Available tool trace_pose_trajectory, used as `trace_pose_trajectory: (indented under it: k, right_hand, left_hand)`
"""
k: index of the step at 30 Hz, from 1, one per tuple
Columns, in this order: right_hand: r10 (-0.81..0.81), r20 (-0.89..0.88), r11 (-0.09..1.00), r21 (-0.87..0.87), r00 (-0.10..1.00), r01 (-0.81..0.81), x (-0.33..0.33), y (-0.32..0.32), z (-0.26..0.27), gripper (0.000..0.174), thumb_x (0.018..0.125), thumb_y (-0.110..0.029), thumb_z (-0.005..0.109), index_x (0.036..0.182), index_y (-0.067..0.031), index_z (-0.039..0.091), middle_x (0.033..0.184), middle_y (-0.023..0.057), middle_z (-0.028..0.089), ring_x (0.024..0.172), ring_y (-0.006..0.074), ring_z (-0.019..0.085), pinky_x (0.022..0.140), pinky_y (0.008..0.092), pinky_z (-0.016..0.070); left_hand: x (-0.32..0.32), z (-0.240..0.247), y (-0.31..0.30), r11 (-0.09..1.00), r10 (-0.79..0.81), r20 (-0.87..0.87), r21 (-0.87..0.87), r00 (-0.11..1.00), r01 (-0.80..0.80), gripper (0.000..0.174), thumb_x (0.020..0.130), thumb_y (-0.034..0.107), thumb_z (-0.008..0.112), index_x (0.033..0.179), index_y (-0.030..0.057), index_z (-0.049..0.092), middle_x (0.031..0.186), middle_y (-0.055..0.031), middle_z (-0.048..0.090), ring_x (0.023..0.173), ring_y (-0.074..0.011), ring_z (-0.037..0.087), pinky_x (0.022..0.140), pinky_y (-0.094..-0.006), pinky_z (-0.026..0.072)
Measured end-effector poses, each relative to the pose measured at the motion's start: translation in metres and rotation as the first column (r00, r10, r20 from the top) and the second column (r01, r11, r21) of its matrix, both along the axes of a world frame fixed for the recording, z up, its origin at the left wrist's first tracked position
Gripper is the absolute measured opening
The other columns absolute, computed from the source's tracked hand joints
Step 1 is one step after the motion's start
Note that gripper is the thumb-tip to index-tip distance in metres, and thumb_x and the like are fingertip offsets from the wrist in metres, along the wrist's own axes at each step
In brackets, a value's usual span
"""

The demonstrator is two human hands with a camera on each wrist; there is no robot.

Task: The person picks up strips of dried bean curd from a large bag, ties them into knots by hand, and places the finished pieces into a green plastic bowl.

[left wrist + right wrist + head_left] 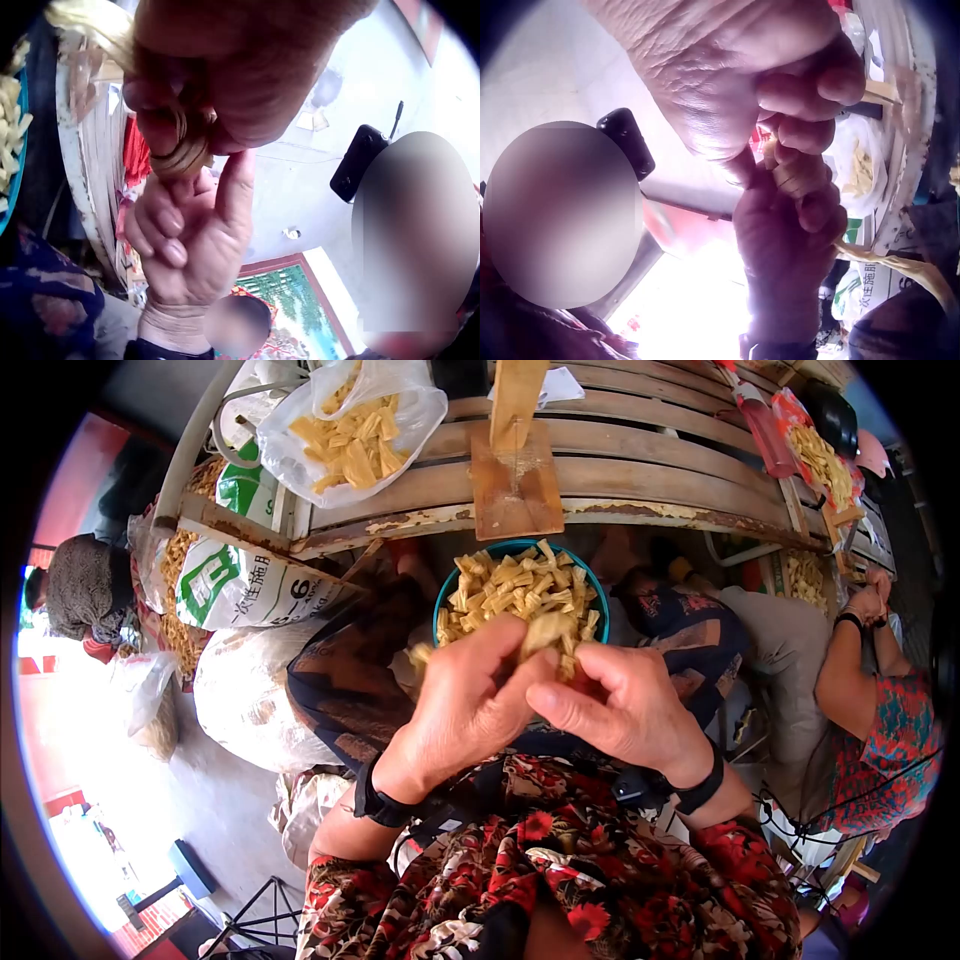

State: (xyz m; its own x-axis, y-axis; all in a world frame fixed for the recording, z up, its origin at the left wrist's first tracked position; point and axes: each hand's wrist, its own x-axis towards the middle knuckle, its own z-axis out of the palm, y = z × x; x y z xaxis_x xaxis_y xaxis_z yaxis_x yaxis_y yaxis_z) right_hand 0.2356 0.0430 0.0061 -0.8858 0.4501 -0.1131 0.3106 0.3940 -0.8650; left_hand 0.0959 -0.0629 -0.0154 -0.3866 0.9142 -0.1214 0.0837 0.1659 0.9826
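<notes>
Over the person's lap, both hands work on a pale yellow strip (548, 628), wound into a small layered bundle (180, 154). My left hand (455, 700) pinches the bundle between thumb and fingers, while a loose tail of the strip (904, 264) trails from that hand. From the other side my right hand (630, 705) grips the bundle (799, 180) with its thumb and curled fingers. The fingers partly cover it in both wrist views. Just beyond the hands stands a teal basin (604, 605), heaped with short pale yellow bundles (515, 585).
A slatted wooden bench (640, 465) with a rusty rim lies beyond the basin. On it are a wooden block (517, 480) and an open plastic bag (425, 405) of yellow pieces. White sacks (250, 680) stand at left. Another person (880, 710) sits at right.
</notes>
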Motion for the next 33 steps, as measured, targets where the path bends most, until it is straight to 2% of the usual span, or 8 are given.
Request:
trace_pose_trajectory:
  k: [1,4,10,13,21,26,30,33]
  right_hand:
    - [-0.044,-0.01,0.99,-0.132,0.999,0.042,0.0,0.001,0.0,0.032,0.089,-0.027,0.059,0.073,0.0009,0.057,0.056,0.0025,0.053,0.053,0.0059,0.047,0.047,0.0259,0.0391]
    - [-0.122,0.015,0.877,-0.467,0.992,0.115,0.0,0.002,-0.005,0.027,0.09,-0.023,0.056,0.077,0.0011,0.059,0.057,0.0037,0.052,0.055,0.0047,0.045,0.049,0.0256,0.0395]
    - [-0.165,-0.17,0.964,-0.238,0.972,0.122,0.009,-0.001,-0.02,0.022,0.091,-0.011,0.047,0.074,0.0003,0.053,0.058,-0.0022,0.05,0.055,0.0026,0.041,0.047,0.0241,0.0368]
    - [-0.405,-0.179,0.788,-0.566,0.896,0.243,0.017,0.011,-0.008,0.025,0.092,-0.011,0.044,0.068,-0.0034,0.047,0.056,-0.0023,0.046,0.048,0.0028,0.04,0.042,0.0214,0.0315]
    - [-0.349,-0.009,0.752,-0.6,0.937,0.275,0.015,0.013,-0.017,0.036,0.097,-0.029,0.044,0.071,-0.0052,0.048,0.058,-0.002,0.047,0.046,0.002,0.04,0.041,0.0177,0.0315]
    - [-0.162,-0.086,0.627,-0.778,0.983,0.035,0.019,0.012,-0.025,0.038,0.096,-0.032,0.046,0.126,-0.0085,0.046,0.07,0.0022,0.054,0.045,0.0047,0.044,0.041,0.0173,0.0347]
    - [-0.192,-0.158,0.539,-0.842,0.969,-0.03,0.014,0.007,-0.033,0.034,0.097,-0.027,0.046,0.122,-0.004,0.049,0.075,0.0048,0.057,0.047,0.006,0.048,0.044,0.018,0.039]
    - [-0.222,-0.213,0.57,-0.82,0.951,-0.051,0.014,0.003,-0.036,0.031,0.096,-0.022,0.047,0.119,-0.0012,0.05,0.079,0.0063,0.059,0.05,0.0074,0.052,0.047,0.0187,0.0419]
  left_hand:
    - [0.001,-0.004,0.0,0.992,0.042,-0.199,0.122,0.979,-0.018,0.013,0.084,0.011,0.061,0.08,0.0004,0.054,0.062,-0.0041,0.054,0.053,-0.0069,0.049,0.046,-0.0231,0.0399]
    - [0.001,0.004,-0.01,0.995,-0.023,-0.057,0.096,0.998,0.028,0.012,0.079,0.007,0.065,0.084,0.0001,0.056,0.064,-0.0057,0.055,0.057,-0.009,0.052,0.05,-0.0252,0.0428]
    - [-0.007,-0.004,-0.016,0.989,-0.085,-0.135,0.105,0.987,0.1,0.03,0.074,0.013,0.074,0.097,0.0008,0.059,0.071,-0.0051,0.06,0.063,-0.0084,0.055,0.056,-0.0237,0.0454]
    - [-0.025,0.002,-0.023,0.996,0.004,0.209,-0.091,0.978,0.015,0.034,0.078,0.013,0.073,0.106,-0.0008,0.061,0.082,-0.0029,0.064,0.072,-0.0068,0.056,0.063,-0.0216,0.0462]
    - [-0.018,-0.005,-0.017,0.998,-0.034,0.15,0.052,0.988,0.026,0.015,0.079,0.006,0.069,0.092,-0.0015,0.067,0.086,-0.0069,0.065,0.08,-0.0112,0.059,0.072,-0.023,0.0453]
    - [-0.016,-0.006,-0.019,0.962,-0.146,-0.017,0.233,0.989,0.145,0.012,0.077,0.003,0.069,0.089,0.0005,0.067,0.075,-0.0071,0.064,0.07,-0.0145,0.061,0.063,-0.0245,0.0459]
    - [-0.004,-0.013,-0.021,0.963,-0.11,0.101,0.259,0.989,0.081,0.017,0.083,0.01,0.066,0.098,0.0019,0.062,0.083,-0.0038,0.063,0.069,-0.0089,0.058,0.058,-0.0225,0.0436]
    - [0.001,-0.003,-0.02,0.999,0.034,0.562,-0.013,0.827,-0.032,0.018,0.088,0.016,0.061,0.101,0.0028,0.06,0.084,-0.0008,0.061,0.065,-0.0048,0.053,0.053,-0.0195,0.0406]
